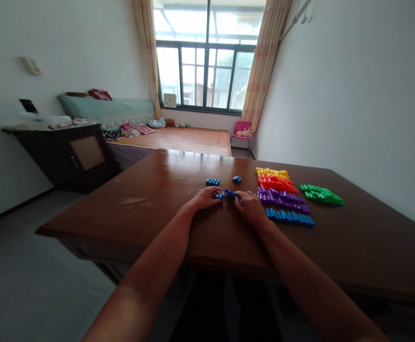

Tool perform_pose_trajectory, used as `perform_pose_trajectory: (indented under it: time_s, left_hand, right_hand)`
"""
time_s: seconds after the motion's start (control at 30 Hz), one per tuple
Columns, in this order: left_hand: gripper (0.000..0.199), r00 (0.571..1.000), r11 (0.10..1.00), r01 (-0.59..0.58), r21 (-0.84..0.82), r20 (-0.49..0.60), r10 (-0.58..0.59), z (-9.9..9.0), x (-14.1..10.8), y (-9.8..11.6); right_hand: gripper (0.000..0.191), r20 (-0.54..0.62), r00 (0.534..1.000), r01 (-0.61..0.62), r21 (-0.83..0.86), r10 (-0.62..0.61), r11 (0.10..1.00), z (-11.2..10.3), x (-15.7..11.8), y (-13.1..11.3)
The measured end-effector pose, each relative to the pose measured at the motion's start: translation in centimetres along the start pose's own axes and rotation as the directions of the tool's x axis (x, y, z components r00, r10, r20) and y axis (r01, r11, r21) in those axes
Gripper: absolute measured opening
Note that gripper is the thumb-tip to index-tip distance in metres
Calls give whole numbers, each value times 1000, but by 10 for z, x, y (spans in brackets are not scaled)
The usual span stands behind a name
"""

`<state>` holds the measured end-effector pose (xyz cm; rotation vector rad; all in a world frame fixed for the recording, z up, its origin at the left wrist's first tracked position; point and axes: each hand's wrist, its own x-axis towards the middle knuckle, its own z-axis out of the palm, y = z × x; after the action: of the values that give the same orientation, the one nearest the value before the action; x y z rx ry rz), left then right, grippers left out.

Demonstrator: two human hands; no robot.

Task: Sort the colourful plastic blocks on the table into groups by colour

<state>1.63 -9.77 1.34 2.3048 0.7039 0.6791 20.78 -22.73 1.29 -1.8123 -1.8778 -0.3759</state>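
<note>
My left hand [207, 197] is closed around a few small blue pieces [220, 195] at the middle of the brown table. Just to its right, my right hand [249, 204] has its fingers bent on other blue pieces [230, 193], which partly hide under the fingertips. Beyond my hands lie two small blue groups, one on the left [213, 182] and one on the right [237, 179]. Right of my right hand are rows of yellow [272, 173], orange-red [277, 183], purple [284, 199] and blue pieces [290, 217].
Green pieces [321, 194] lie farther right on the table [139, 204]. Behind the table are a bed [186, 138], a pink chair [242, 130] and a window. A dark cabinet [61, 152] stands at the left, and a white wall rises at the right.
</note>
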Motion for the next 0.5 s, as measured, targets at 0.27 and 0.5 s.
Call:
perform_pose_trajectory:
  time_s: [0.27, 0.5]
  left_hand:
    - [35, 1000, 997, -10, 78, 25, 8, -6, -2, 14]
    - [25, 986, 954, -6, 299, -156, 55, 0, -1, 6]
  right_hand:
    - [38, -112, 942, -263, 340, 316, 903, 0, 0, 10]
    - [37, -107, 937, -277, 348, 331, 896, 1, -2, 14]
